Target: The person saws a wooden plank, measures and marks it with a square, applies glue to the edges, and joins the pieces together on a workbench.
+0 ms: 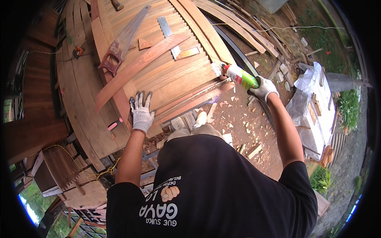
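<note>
My gloved right hand (265, 89) is wrapped round the base of a glue bottle (241, 78), green and white with a red top. The bottle tilts with its tip at the near right corner of a slatted wooden panel (174, 85), where a whitish patch shows on the wood. My gloved left hand (142, 115) lies with its fingers spread on the panel's near left edge. Beyond it a loose reddish board (139, 69) crosses the slats. A handsaw (125, 41) and a try square (168, 35) with a metal blade rest on the panel too.
A hammer (117, 4) lies at the far end. Left of the panel are long planks (75, 91), a pink-marked tool (115, 124) and an orange tool (78, 51). Offcuts (254, 150) litter the ground at right, beside a plastic-covered stack (313, 111). A yellow cord (99, 173) runs at lower left.
</note>
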`<state>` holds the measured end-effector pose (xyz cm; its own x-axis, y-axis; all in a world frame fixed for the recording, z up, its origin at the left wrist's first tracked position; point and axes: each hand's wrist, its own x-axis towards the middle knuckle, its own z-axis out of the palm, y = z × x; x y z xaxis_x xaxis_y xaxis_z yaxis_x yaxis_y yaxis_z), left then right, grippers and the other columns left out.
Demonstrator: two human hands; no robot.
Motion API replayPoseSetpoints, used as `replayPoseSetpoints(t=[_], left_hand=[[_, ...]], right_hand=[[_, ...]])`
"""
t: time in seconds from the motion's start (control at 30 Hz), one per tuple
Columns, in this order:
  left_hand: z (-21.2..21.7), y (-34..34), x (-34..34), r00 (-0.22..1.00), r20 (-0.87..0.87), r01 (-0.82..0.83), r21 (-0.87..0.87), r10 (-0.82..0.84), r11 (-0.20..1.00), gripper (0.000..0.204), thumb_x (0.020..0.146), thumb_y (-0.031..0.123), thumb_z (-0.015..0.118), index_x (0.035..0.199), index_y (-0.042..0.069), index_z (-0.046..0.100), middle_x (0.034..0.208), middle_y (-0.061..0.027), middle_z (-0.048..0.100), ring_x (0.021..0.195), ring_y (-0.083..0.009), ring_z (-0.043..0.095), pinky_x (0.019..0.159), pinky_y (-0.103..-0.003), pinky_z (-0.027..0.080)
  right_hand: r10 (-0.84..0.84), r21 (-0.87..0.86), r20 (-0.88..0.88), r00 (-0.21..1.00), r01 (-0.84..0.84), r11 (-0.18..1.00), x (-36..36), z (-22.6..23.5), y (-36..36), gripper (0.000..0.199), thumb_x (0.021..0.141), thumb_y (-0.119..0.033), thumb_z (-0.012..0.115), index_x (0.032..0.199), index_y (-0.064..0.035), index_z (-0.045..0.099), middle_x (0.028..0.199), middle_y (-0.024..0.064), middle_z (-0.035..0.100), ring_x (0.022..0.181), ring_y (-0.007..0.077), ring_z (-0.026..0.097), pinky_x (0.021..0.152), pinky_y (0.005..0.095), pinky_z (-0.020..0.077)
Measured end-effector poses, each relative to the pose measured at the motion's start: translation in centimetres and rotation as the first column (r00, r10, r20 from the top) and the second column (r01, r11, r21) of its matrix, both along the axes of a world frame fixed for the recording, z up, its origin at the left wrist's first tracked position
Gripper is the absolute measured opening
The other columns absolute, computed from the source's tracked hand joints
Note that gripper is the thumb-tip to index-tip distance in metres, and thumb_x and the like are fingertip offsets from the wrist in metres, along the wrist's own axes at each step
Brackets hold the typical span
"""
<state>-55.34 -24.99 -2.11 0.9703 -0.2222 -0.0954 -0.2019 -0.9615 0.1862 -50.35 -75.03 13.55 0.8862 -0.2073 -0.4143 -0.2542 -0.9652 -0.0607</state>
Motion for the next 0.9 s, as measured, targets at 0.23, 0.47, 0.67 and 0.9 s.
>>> replayPoseSetpoints(t=[0.23,0.47,0.67,0.9], left_hand=[[0.0,-0.1,0.1,1.0,-0.009,-0.003,0.007,0.003,1.0,0.097,0.079,0.03,0.081,0.161,0.022,0.03,0.164,-0.0132,0.029,0.154,-0.0335,0.021,0.127,-0.056,0.011],[-0.2,0.0,0.0,1.0,-0.028,-0.003,0.02,0.004,1.0,0.098,0.08,0.033,0.08,0.162,0.023,0.028,0.165,-0.0138,0.028,0.154,-0.0336,0.021,0.127,-0.057,0.011],[0.0,0.0,0.0,0.999,-0.031,-0.006,0.019,0.006,1.0,0.097,0.08,0.031,0.081,0.162,0.023,0.029,0.164,-0.013,0.028,0.155,-0.0334,0.02,0.127,-0.056,0.01],[0.0,0.0,0.1,0.999,-0.043,0.001,0.032,0.001,0.999,0.097,0.081,0.035,0.08,0.162,0.022,0.028,0.165,-0.0142,0.028,0.155,-0.0333,0.02,0.127,-0.057,0.009]], right_hand=[[-0.024,-0.01,-0.032,0.999,0.024,1.0,-0.7,0.4,-0.5,0.067,0.069,-0.041,0.084,0.122,-0.0042,0.066,0.116,0.0221,0.072,0.109,0.0362,0.069,0.094,0.0432,0.0538],[-0.002,0.051,-0.067,0.998,0.006,0.999,-2.8,-0.8,-1.1,0.071,0.07,-0.044,0.084,0.125,-0.0043,0.065,0.113,0.0219,0.073,0.107,0.0366,0.07,0.093,0.0431,0.0542],[-0.068,0.071,-0.015,0.998,0.069,0.995,-3.3,-1.6,0.1,0.071,0.07,-0.045,0.085,0.125,-0.0053,0.065,0.112,0.0212,0.073,0.105,0.0365,0.07,0.092,0.0425,0.0547],[-0.078,0.061,-0.033,0.996,0.08,0.995,-1.7,-1.0,1.7,0.069,0.068,-0.046,0.084,0.121,-0.0052,0.067,0.113,0.0217,0.073,0.106,0.037,0.07,0.092,0.0436,0.0545]])
